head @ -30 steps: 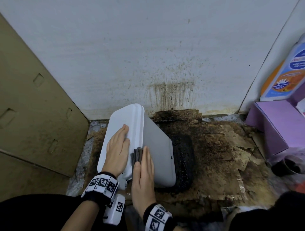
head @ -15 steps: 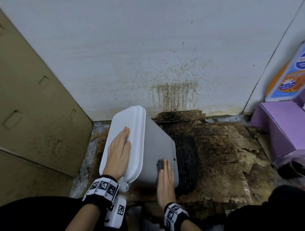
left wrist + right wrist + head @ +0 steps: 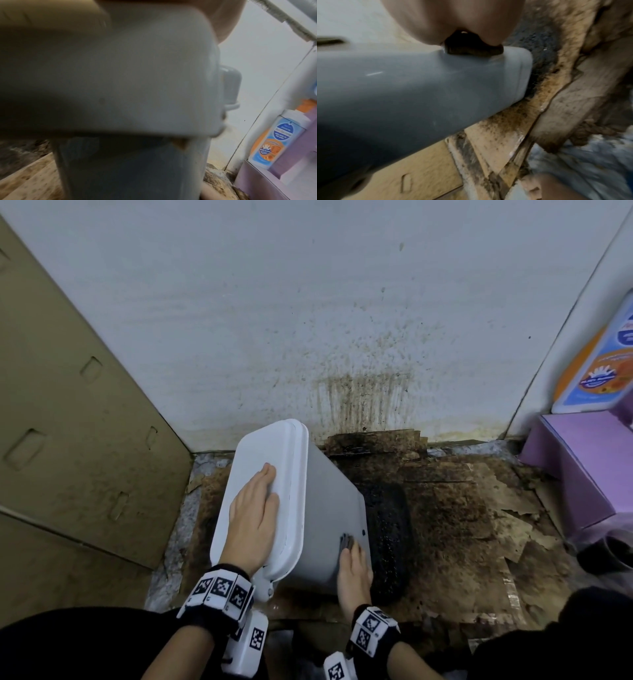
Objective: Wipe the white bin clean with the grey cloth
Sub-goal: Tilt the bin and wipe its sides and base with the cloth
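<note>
The white bin (image 3: 329,501) leans tilted on the dirty floor, its lid (image 3: 274,446) facing up and left. My left hand (image 3: 255,515) lies flat on the lid with straight fingers. My right hand (image 3: 354,566) presses the folded grey cloth (image 3: 346,541) against the bin's side wall near its lower right edge. Only the cloth's tip shows past my fingertips. In the right wrist view the dark cloth (image 3: 471,46) is squeezed between my hand and the bin's wall (image 3: 419,88). In the left wrist view the blurred lid (image 3: 120,67) fills the frame.
A brown cardboard panel (image 3: 68,440) stands at the left and a stained white wall (image 3: 342,320) behind. The floor is soiled cardboard (image 3: 479,525) with a black wet patch (image 3: 390,525) beside the bin. A purple box (image 3: 582,467), a soap bottle (image 3: 596,371) and a dark cup (image 3: 613,553) stand at the right.
My right hand has slid the cloth down the bin's side, from beside the lid's rim to the lower edge. My left hand has stayed on the lid.
</note>
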The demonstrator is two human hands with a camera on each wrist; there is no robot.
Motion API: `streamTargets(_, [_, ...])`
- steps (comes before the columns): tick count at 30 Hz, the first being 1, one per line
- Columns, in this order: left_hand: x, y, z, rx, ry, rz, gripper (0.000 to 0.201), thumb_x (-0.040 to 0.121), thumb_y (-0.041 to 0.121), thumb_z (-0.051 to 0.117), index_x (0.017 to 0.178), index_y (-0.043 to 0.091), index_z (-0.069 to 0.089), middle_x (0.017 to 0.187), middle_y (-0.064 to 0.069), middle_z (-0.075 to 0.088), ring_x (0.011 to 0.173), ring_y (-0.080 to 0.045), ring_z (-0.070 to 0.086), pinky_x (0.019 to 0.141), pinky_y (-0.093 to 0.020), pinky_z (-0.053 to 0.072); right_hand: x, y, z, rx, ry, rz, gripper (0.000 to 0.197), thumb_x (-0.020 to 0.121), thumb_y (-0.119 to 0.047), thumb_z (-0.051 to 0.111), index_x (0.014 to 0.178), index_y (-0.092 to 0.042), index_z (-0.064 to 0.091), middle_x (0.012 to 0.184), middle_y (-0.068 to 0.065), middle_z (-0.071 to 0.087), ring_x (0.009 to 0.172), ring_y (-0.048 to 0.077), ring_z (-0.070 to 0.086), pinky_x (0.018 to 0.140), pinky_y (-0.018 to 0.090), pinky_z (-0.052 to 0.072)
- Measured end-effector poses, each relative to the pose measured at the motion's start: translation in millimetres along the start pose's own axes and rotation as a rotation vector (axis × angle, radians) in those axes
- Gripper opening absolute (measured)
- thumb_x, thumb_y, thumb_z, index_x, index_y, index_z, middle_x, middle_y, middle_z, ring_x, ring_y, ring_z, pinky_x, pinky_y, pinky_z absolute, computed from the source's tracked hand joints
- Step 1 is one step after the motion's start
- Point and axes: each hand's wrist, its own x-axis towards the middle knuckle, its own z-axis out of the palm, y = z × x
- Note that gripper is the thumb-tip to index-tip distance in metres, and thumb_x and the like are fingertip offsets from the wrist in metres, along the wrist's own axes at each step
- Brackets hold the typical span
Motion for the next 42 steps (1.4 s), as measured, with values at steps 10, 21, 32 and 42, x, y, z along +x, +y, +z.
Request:
streamTargets(10, [2, 19, 12, 0.07, -0.014, 0.036, 0.055, 0.103, 0.037, 0.025, 0.155, 0.023, 0.031, 0.163, 0.009, 0.025, 0.149, -0.01, 0.022, 0.124, -0.035, 0.014, -31, -50, -10, 0.191, 0.069, -0.309, 0.042, 0.105, -0.028, 0.037, 0.148, -0.028, 0.039, 0.146, -0.013, 0.045, 0.137, 0.009, 0.034, 0.117, 0.026, 0.026])
streamTargets(21, [0, 46, 33, 0.093, -0.06, 0.027, 0.051, 0.108, 0.03, 0.029, 0.158, 0.025, 0.022, 0.165, 0.013, 0.015, 0.151, -0.005, 0.011, 0.124, -0.031, 0.005, -19, -93, -66, 0.862, 0.022, -0.15, 0.032, 0.104, -0.031, 0.045, 0.132, -0.024, 0.058, 0.125, 0.001, 0.069, 0.116, 0.019, 0.065, 0.107, 0.046, 0.046])
streamTargets(32, [-3, 76, 52, -0.02, -0.068, 0.012, 0.049, 0.108, 0.027, 0.03, 0.157, 0.025, 0.025, 0.162, 0.016, 0.018, 0.15, -0.001, 0.01, 0.12, -0.021, 0.0, -30, -100, -80, 0.337, 0.028, -0.439, 0.042, 0.105, -0.031, 0.042, 0.146, -0.039, 0.037, 0.148, -0.015, 0.044, 0.131, -0.007, 0.042, 0.114, 0.022, 0.034])
streamTargets(42, [-4, 83, 42, -0.597, -0.099, -0.082, 0.038, 0.104, 0.013, 0.047, 0.137, 0.031, 0.054, 0.143, 0.018, 0.051, 0.129, 0.014, 0.042, 0.096, -0.002, 0.036, -16, -87, -118, 0.26, 0.045, -0.28, 0.046, 0.101, -0.044, 0.041, 0.147, -0.043, 0.036, 0.139, -0.009, 0.056, 0.121, 0.01, 0.056, 0.104, 0.042, 0.048])
